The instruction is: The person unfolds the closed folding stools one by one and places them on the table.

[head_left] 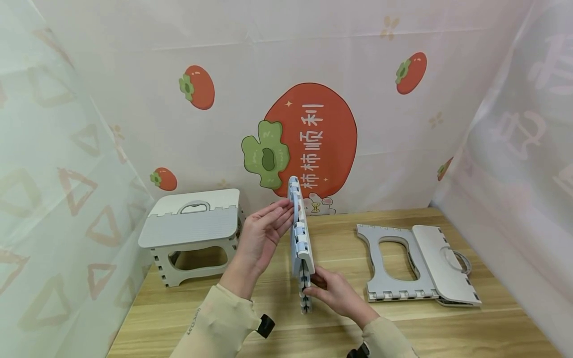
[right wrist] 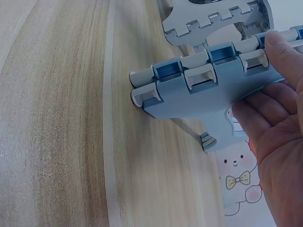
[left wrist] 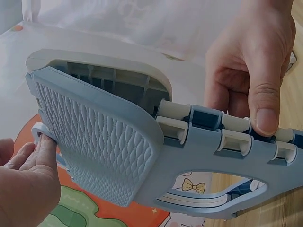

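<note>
A blue and white folding stool (head_left: 302,246), mostly folded, stands on edge between the hands, seen nearly edge-on in the head view. The left wrist view shows its textured blue seat panel (left wrist: 99,132) and a white panel (left wrist: 109,61) spread slightly apart. My left hand (head_left: 261,233) is at the seat side, its fairly straight fingers touching the handle (left wrist: 40,127). Lower down, my right hand (head_left: 335,294) grips the leg section, thumb over the hinged edge (right wrist: 208,59) and fingers behind the panel. The stool's far side is hidden in the head view.
An unfolded grey and white stool (head_left: 190,228) stands on the wooden table (head_left: 331,328) at left. To the right lies another stool (head_left: 398,288), flat, with its white seat half (head_left: 443,266) and handle outward. Printed cloth (head_left: 380,149) encloses the back and sides.
</note>
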Demonstrator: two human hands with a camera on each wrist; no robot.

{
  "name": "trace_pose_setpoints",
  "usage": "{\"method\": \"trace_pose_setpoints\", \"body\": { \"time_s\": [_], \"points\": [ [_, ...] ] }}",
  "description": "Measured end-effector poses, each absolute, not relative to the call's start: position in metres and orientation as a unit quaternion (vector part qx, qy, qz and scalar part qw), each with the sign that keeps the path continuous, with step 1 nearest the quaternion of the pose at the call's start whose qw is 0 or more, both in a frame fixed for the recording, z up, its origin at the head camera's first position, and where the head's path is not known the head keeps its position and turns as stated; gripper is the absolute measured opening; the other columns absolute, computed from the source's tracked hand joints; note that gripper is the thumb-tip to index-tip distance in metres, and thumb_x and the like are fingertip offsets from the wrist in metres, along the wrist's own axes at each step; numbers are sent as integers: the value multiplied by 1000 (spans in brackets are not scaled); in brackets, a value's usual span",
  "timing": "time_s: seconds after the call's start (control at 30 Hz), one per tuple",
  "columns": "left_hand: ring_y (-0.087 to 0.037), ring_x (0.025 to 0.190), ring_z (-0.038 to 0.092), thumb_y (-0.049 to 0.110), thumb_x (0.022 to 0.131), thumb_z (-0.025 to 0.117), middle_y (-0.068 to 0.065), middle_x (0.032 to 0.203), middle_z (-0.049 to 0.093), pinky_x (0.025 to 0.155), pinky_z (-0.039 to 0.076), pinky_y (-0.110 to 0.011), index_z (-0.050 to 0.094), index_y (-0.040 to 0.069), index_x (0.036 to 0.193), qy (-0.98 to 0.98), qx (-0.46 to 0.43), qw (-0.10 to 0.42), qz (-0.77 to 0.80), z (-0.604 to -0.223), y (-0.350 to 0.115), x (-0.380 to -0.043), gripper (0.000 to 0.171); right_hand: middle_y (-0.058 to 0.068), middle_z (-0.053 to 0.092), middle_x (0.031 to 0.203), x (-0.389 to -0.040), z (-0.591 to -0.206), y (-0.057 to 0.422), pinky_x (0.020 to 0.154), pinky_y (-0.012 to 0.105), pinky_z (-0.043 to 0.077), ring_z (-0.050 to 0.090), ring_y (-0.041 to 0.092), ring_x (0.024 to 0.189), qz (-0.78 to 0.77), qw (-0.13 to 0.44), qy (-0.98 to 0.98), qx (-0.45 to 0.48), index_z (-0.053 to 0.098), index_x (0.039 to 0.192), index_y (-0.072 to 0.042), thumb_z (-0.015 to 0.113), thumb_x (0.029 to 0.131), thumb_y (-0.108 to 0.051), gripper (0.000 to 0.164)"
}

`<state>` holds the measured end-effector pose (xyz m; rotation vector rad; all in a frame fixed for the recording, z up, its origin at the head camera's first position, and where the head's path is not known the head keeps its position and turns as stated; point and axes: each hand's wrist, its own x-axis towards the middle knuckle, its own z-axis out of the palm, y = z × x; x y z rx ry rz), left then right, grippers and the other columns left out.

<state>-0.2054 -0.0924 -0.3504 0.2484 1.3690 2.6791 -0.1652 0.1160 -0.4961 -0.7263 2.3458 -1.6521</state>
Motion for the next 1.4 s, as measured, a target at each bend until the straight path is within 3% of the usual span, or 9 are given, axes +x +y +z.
{"method": "trace_pose_setpoints", "body": {
  "time_s": [0.17,0.43,0.87,1.13,1.4],
  "points": [
    [-30,130,60,4,103,54,-25,140,59,106,51,-36,47,-16,143,448,97,59,887,-352,-91,-205,45,24,64,134,-166,-496,115,99,37,55,62,37,126,-550,86,792,-249,55,142,-1,70,99,-25,52],
    [-29,133,58,2,104,52,-22,142,59,108,49,-36,56,-10,139,434,103,48,894,-356,-90,-204,37,24,66,131,-168,-496,114,98,37,56,64,37,123,-542,79,799,-249,57,139,-2,70,99,-26,49],
    [-39,131,57,-1,103,52,-33,141,55,105,52,-39,55,-15,136,468,64,0,882,-374,-98,-196,36,25,65,131,-169,-497,114,99,40,56,63,39,123,-535,78,803,-251,57,138,0,68,100,-27,48],
    [-39,130,58,-3,99,59,-30,137,59,106,51,-41,59,-13,133,553,37,34,832,-409,-110,-185,36,27,63,134,-167,-494,114,100,42,55,61,40,125,-547,85,794,-250,52,144,2,69,100,-24,54],
    [-23,121,66,8,96,69,-20,131,67,103,53,-37,63,-6,134,652,33,81,753,-442,-114,-175,41,27,63,135,-167,-495,114,100,42,54,61,40,125,-550,78,790,-260,49,147,3,69,100,-22,56]
  ]
}}
